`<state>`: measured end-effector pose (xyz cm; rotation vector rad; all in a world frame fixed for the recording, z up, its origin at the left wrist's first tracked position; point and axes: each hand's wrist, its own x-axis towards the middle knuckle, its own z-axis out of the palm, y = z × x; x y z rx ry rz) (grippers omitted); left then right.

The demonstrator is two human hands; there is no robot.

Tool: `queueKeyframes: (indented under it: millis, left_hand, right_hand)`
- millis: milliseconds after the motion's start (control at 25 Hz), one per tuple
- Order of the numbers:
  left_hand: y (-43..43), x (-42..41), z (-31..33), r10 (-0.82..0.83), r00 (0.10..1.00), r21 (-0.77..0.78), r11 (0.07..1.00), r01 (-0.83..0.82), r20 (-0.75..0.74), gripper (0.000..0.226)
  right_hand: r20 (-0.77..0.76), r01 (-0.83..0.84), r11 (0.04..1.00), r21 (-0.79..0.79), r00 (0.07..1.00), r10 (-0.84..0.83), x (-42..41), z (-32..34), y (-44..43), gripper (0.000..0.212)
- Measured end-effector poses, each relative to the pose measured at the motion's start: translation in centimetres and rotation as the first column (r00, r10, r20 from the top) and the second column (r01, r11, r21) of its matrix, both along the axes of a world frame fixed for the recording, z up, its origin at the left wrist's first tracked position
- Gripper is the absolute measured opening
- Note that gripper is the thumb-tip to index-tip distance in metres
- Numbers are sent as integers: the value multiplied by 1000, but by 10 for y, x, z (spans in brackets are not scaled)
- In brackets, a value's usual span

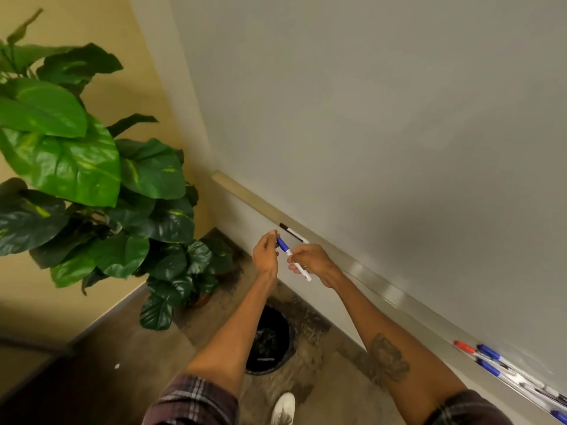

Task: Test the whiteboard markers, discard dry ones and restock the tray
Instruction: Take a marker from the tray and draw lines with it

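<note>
Both arms reach forward with forearms nearly straight. The left hand (265,256) pinches the blue cap of a marker (287,252) with curled fingertips, and the right hand (313,260) curls round its white barrel. The marker tilts, cap toward eleven o'clock, just in front of the tray (362,271). A black marker (293,233) lies on the tray at one o'clock from the hands; more markers (491,360) lie at four o'clock. A black bin (276,326) stands at six o'clock.

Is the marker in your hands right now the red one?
No, the marker gripped by the left hand and right hand has a blue cap; the red-capped marker lies on the tray far to the right.
</note>
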<state>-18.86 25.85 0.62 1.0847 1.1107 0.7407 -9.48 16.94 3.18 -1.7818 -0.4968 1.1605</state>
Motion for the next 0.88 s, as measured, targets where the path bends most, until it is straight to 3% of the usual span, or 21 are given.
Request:
queueKeyframes:
  millis: [200, 400, 600, 880]
  left_hand:
    - [17, -50, -54, -135, 927, -75, 990, 116, -349, 23]
    - [23, -89, -86, -280, 868, -224, 954, 201, -411, 23]
    - [34, -98, -99, -247, 860, -211, 963, 167, -447, 22]
    - [13, -57, -84, -320, 854, -185, 946, 266, -411, 21]
  right_hand:
    - [157, -133, 937, -323, 969, 191, -30, -77, 6, 13]
    - [229, -283, 790, -544, 855, 465, -60, -119, 16, 20]
    - [325, -355, 759, -545, 746, 582, -68, -114, 34, 31]
    - [423, -182, 874, -450, 819, 388, -32, -101, -2, 21]
